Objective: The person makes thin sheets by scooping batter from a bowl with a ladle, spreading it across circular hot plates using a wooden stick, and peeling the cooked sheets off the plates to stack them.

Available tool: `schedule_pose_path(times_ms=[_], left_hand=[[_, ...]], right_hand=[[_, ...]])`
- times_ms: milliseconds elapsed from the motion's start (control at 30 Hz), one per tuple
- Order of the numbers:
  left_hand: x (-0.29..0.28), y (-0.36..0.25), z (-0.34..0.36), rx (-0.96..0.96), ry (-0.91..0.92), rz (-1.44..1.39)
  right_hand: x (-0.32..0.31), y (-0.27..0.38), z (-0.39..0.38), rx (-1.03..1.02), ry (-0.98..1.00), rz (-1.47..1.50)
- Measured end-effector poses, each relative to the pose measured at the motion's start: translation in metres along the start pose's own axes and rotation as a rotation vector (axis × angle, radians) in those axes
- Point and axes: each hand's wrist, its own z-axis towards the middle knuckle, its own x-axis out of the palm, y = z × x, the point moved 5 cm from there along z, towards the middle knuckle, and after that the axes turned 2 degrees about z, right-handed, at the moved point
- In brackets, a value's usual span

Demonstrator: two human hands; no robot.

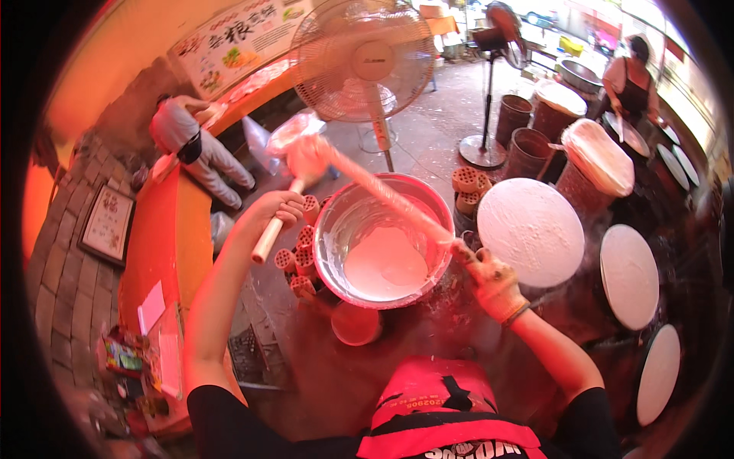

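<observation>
My left hand is closed round the pale wooden handle of a ladle-like tool. Its wet, batter-coated head is up beyond the hand, its exact shape blurred. On my right hand is a stained work glove; its fingers grip the near end of a long, flat batter-coated scraper. That scraper slants up and left over the basin, its far end against or just beside the ladle's head; I cannot tell which. Below both tools stands a wide metal basin with pale batter in the bottom and smears on its wall.
Round griddles covered with white batter line the right side. Perforated coal briquettes flank the basin. A large fan stands ahead, an orange counter at left. One person bends there; another works far right.
</observation>
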Motion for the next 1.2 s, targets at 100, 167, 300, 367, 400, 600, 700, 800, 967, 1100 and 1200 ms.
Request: schedule_pose_path(times_ms=[100, 167, 300, 367, 400, 600, 700, 800, 967, 1100, 1200], left_hand=[[-0.006, 0.032, 0.033, -0.303, 0.093, -0.203], [0.002, 0.053, 0.042, -0.429, 0.12, -0.174], [0.055, 0.11, 0.046, -0.598, 0.195, 0.052], [0.106, 0.152, 0.042, -0.735, 0.224, 0.235], [0.134, 0.175, 0.037, -0.809, 0.255, 0.326], [0.31, 0.337, -0.018, -1.1, 0.575, 0.968], [0.372, 0.411, -0.063, -1.281, 0.713, 0.993], [0.453, 0.522, -0.118, -1.327, 0.895, 1.222], [0.576, 0.705, -0.233, -0.26, 1.654, 1.596], [0.614, 0.818, -0.296, 0.744, 2.061, 1.589], [0.604, 0.883, -0.319, 1.109, 2.16, 1.523]], right_hand=[[0.006, 0.009, -0.047, 0.088, 0.019, -0.009], [0.004, 0.001, -0.1, 0.125, 0.011, 0.075], [-0.019, -0.008, -0.256, 0.388, -0.181, 0.121], [-0.026, 0.005, -0.346, 0.629, -0.422, 0.153], [-0.032, 0.019, -0.378, 0.709, -0.443, 0.108], [0.023, 0.137, -0.556, 1.631, -1.003, 0.388], [0.001, 0.186, -0.56, 1.714, -1.447, 0.751], [-0.021, 0.229, -0.603, 1.676, -1.73, 0.69], [-0.181, 0.222, -0.663, 1.609, -1.255, -0.244], [-0.246, 0.194, -0.715, 1.723, -1.107, -0.644], [-0.244, 0.196, -0.77, 1.808, -1.291, -0.698]])
